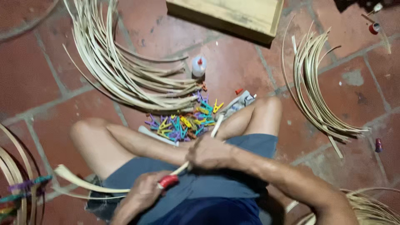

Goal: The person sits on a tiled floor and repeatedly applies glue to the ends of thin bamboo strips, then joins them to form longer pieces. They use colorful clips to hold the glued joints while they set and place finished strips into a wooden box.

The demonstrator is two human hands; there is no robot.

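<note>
I sit cross-legged on a red tile floor. My right hand (208,152) is closed around a thin pale bamboo strip (216,125) that rises from my fist toward my knee. My left hand (143,192) grips a red-handled tool (168,181) held against the strip just below my right hand. A longer curved pale strip (79,180) sweeps out to the left from my left hand across my thigh. Whether the two strips are one piece is hidden by my hands.
A pile of coloured plastic clips (183,123) lies before my legs, with a small glue bottle (199,66) beyond. Bundles of curved bamboo strips lie at left (116,71) and right (312,96). A wooden box (233,14) sits at the top, clipped hoops (16,183) at lower left.
</note>
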